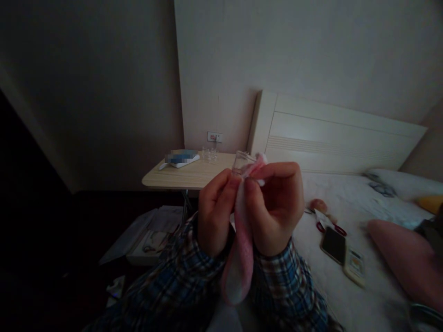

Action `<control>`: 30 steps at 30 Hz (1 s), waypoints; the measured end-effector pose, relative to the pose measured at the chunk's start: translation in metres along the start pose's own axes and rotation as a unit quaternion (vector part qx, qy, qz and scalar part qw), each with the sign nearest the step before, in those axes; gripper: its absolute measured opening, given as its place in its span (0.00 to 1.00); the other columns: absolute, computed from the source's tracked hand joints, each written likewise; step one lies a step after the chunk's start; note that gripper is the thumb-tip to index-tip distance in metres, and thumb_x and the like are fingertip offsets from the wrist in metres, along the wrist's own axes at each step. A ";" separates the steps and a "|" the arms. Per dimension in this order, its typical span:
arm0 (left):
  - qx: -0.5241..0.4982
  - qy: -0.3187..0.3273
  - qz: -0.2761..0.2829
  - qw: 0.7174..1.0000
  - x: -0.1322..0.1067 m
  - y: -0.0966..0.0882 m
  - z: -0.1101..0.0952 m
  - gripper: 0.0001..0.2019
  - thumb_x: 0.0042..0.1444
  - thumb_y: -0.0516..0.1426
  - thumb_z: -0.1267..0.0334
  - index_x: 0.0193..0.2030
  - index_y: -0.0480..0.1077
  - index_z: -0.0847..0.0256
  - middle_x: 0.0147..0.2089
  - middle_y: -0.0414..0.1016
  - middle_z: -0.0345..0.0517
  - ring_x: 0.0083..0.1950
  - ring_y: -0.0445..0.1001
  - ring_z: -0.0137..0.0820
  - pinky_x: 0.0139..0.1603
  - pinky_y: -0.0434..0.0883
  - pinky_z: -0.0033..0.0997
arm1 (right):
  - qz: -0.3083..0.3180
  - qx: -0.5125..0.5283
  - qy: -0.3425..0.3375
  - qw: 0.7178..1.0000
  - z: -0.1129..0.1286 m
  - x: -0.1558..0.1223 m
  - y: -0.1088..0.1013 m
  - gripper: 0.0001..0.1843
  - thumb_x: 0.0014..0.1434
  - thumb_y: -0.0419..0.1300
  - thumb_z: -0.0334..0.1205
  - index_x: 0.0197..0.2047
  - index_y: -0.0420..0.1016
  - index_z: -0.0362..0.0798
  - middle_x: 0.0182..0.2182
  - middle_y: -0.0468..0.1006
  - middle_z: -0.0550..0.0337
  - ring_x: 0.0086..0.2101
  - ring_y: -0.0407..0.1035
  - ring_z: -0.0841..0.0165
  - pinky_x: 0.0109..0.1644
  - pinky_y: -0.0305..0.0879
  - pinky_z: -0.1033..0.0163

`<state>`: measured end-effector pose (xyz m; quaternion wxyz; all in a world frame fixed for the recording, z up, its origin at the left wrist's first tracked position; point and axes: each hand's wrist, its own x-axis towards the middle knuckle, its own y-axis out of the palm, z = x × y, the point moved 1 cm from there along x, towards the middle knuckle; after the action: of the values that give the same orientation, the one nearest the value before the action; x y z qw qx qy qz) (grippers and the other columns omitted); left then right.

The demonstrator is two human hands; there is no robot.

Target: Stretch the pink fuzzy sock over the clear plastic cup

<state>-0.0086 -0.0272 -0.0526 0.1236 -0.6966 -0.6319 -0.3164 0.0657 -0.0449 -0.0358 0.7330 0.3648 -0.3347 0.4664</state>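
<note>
The left hand [216, 210] pinched the clear piece [241, 161], which poked up beyond its fingertips, lined up with the table's [194, 176] far edge; the pink strip [245, 244] hung lengthwise between both wrists, its top gripped by the equally near right hand [278, 207].

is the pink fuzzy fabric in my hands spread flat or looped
Looped, not flat: the pink fuzzy fabric hangs in a rounded bend below the fingertips, its upper part pinched in the right hand.
</note>
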 end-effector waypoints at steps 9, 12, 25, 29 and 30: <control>0.008 0.013 -0.013 1.000 0.000 0.001 -0.002 0.12 0.55 0.51 0.57 0.24 0.64 0.60 0.22 0.62 0.40 0.25 0.63 0.28 0.26 0.64 0.28 | 0.007 -0.003 -0.012 1.000 0.001 0.000 0.000 0.06 0.52 0.55 0.29 0.32 0.65 0.50 0.28 0.66 0.65 0.27 0.62 0.76 0.28 0.60 0.67; 0.004 0.014 -0.008 1.000 0.000 0.001 0.000 0.13 0.55 0.51 0.58 0.22 0.62 0.60 0.21 0.60 0.40 0.24 0.62 0.26 0.25 0.63 0.27 | 0.009 0.009 0.001 1.000 -0.001 0.000 -0.001 0.07 0.53 0.54 0.28 0.33 0.64 0.50 0.28 0.65 0.65 0.26 0.62 0.77 0.26 0.59 0.68; -0.034 0.042 0.022 0.998 -0.001 -0.003 0.000 0.12 0.55 0.52 0.59 0.22 0.61 0.60 0.20 0.59 0.40 0.23 0.61 0.26 0.20 0.61 0.27 | 0.027 0.028 -0.063 0.997 -0.010 0.002 -0.004 0.06 0.52 0.55 0.29 0.34 0.63 0.48 0.28 0.65 0.65 0.27 0.63 0.78 0.26 0.61 0.71; -0.033 0.031 0.036 0.998 -0.005 -0.003 -0.004 0.13 0.56 0.51 0.59 0.22 0.59 0.60 0.22 0.58 0.40 0.23 0.60 0.25 0.20 0.60 0.26 | 0.019 0.043 -0.035 0.998 -0.013 0.004 -0.006 0.06 0.53 0.54 0.29 0.34 0.62 0.49 0.26 0.64 0.66 0.26 0.62 0.78 0.25 0.60 0.72; -0.034 0.032 0.040 0.998 -0.006 -0.002 -0.004 0.13 0.56 0.51 0.59 0.22 0.59 0.60 0.22 0.58 0.40 0.24 0.60 0.25 0.20 0.59 0.26 | 0.014 0.046 -0.034 0.998 -0.013 0.004 -0.006 0.06 0.53 0.54 0.29 0.34 0.62 0.49 0.26 0.64 0.66 0.26 0.62 0.79 0.25 0.59 0.72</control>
<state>-0.0122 -0.0340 -0.0532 0.1325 -0.7144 -0.5881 -0.3553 0.0744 -0.0337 -0.0404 0.6972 0.4093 -0.3420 0.4790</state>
